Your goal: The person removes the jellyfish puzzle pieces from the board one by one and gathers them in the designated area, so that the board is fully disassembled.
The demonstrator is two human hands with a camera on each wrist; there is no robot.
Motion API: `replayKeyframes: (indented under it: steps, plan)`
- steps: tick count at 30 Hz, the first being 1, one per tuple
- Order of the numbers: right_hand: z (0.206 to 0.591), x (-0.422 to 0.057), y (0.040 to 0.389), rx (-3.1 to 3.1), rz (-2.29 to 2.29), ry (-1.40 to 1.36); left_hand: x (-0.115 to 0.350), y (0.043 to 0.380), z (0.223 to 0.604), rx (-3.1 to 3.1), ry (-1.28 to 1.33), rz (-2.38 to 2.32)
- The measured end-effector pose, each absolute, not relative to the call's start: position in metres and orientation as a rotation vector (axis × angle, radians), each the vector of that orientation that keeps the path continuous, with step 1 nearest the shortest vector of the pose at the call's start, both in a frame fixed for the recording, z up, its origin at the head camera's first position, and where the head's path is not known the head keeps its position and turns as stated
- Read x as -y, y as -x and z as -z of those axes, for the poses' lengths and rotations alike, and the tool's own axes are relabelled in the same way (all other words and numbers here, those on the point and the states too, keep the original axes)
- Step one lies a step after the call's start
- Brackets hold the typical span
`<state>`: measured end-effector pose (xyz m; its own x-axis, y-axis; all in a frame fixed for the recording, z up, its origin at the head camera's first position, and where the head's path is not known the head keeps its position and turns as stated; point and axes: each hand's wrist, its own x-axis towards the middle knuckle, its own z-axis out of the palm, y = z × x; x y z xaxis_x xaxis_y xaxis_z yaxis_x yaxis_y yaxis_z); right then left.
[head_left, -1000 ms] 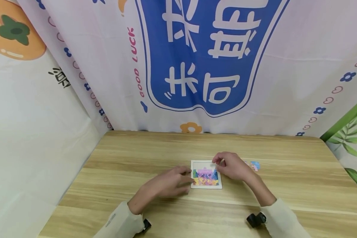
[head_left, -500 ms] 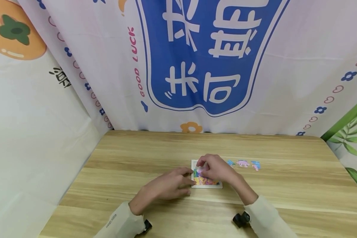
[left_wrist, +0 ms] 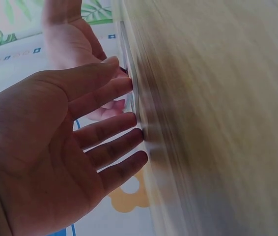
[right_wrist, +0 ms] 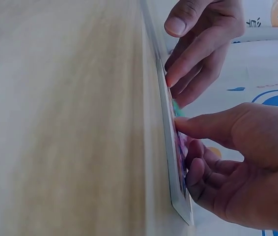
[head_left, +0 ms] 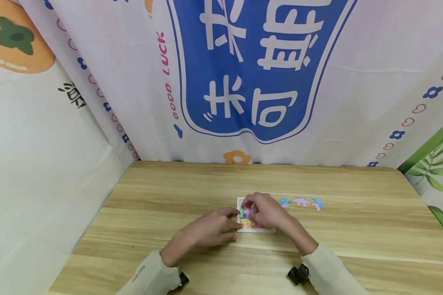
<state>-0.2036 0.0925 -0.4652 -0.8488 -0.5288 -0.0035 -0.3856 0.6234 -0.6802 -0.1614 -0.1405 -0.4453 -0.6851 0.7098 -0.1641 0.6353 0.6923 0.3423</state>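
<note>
A small white-framed jigsaw puzzle (head_left: 256,230) lies flat on the wooden table, its lower part filled with yellow, pink and green picture. My left hand (head_left: 214,227) lies at its left edge, fingers extended and fingertips touching the frame; the left wrist view shows this hand (left_wrist: 55,137) with fingers spread. Over the upper left of the puzzle, my right hand (head_left: 267,211) has thumb and curled fingers round a pink-purple puzzle piece (head_left: 247,212), mostly hidden. From the right wrist, my thumb and fingers (right_wrist: 198,172) press close on the puzzle surface (right_wrist: 178,142).
To the right of the frame lie three loose pieces: a blue one (head_left: 284,202), a pink one with a face (head_left: 301,201) and a blue-pink one (head_left: 317,204). A printed curtain (head_left: 206,147) hangs behind the table (head_left: 170,184).
My right hand has moved left from the frame's upper right corner to its upper left, uncovering the loose pieces. It then shifts only slightly. My left hand stays at the left edge.
</note>
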Motion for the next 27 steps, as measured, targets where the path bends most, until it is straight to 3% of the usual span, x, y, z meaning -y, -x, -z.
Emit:
replayKeyframes:
  steps: [27]
  plan:
    - [0.458, -0.107, 0.202, -2.539, 1.235, 0.688, 0.141, 0.160, 0.442, -2.621, -1.052, -0.408]
